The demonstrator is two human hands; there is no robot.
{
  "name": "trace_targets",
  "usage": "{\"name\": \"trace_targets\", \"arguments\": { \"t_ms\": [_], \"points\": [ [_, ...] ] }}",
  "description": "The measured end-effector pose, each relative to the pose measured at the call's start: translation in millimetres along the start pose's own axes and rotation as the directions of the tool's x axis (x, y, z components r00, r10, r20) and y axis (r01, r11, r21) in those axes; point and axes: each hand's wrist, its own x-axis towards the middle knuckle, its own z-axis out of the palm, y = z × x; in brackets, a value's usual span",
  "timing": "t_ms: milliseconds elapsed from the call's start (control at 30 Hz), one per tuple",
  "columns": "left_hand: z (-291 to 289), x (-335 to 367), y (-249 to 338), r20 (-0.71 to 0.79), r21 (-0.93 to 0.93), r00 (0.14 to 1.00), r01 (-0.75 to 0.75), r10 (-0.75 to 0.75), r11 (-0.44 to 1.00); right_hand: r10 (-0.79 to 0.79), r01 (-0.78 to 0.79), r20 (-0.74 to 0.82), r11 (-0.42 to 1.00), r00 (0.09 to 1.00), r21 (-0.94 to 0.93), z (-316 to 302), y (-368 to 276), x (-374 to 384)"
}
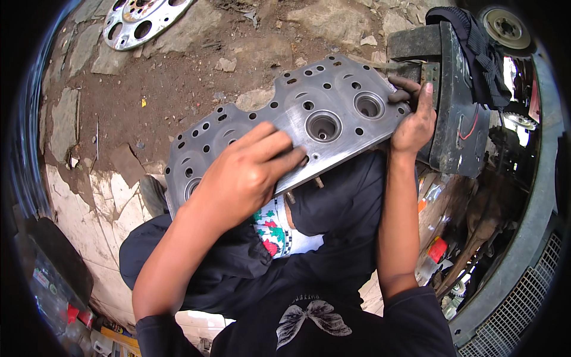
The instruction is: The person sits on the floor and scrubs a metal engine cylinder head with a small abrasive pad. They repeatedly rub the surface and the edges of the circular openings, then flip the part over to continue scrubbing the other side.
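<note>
Ground: a dirt-and-stone floor (172, 77) lies beyond the cylinder head (291, 113); cream tiles (101, 238) lie to its left and on its near side.
Lap: black trousers (351, 190) under the cylinder head; the thighs seem to serve as a bench, keeping the casting within reach of both hands.
Black housing: the box-like housing (458, 137) stands just right of the cylinder head, a dark strapped cloth (476, 53) draped over it, probably hung there out of the way.
Cylinder head: across the lap, flat holed face up, right end farther from the body; this slant likely turns the face toward the eye.
Steel disc: the perforated steel disc (129, 31) lies on the ground, well apart, beyond the cylinder head's left end.
Left hand: the left hand (250, 169) is over the middle of the cylinder head, fingers bent and bunched against the face; whether they pinch anything cannot be told.
Right hand: the right hand (413, 122) is partly curled around the cylinder head's right end, 1 digit stretched upward, presumably to stop it sliding.
Bores: 2 large round bores (324, 126) between the hands, uncovered by either grip.
Studs: 2 studs (319, 181) project below the cylinder head's near edge.
</note>
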Motion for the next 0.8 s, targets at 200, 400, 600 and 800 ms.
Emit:
{"name": "trace_targets", "arguments": {
  "t_ms": [200,400,600,800],
  "points": [
    [6,-2,2,-0.045,-0.015,0.999,-0.010,0.009,1.000,0.015,-0.015,-0.001,1.000,1.000,0.023,-1,6,0],
    [7,5,3,-0.027,-0.020,0.999,-0.028,0.027,0.999,0.017,-0.017,-0.002,1.000,1.000,0.018,-2,2,1],
    [11,5,4,-0.039,-0.047,0.999,-0.010,0.009,0.999,0.011,-0.011,-0.018,1.000,1.000,0.018,0,3,-3],
    [16,9,-1,-0.146,-0.139,0.989,-0.010,-0.011,0.990,-0.016,0.016,-0.012,0.998,1.000,0.060,-1,10,3]
  ]
}}
